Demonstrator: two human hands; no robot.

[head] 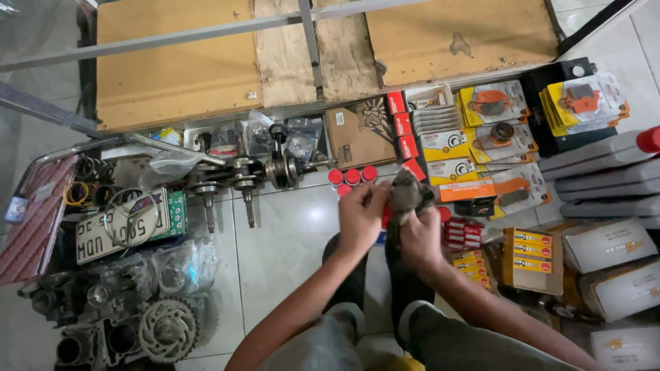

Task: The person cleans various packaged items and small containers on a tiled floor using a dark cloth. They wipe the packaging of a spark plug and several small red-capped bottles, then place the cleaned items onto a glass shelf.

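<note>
- Head view: left hand (361, 218) closed, fingertips pinching the edge of a grey rag (407, 192); right hand (421, 237) closed around the same rag from below
- Rag held above the tiled floor (289, 240); red caps (352, 176) just beyond; crankshafts (240, 175) to the left

1. A floor (289, 240) of large, pale, glossy tiles with thin dark grout lines is seen across the lower half of the frame.
2. Worn brown wooden boards (179, 62) are laid across the top of the frame.
3. The boards are crossed by grey metal bars (206, 31).
4. Soft, even light is reflected off the tiles.
</note>
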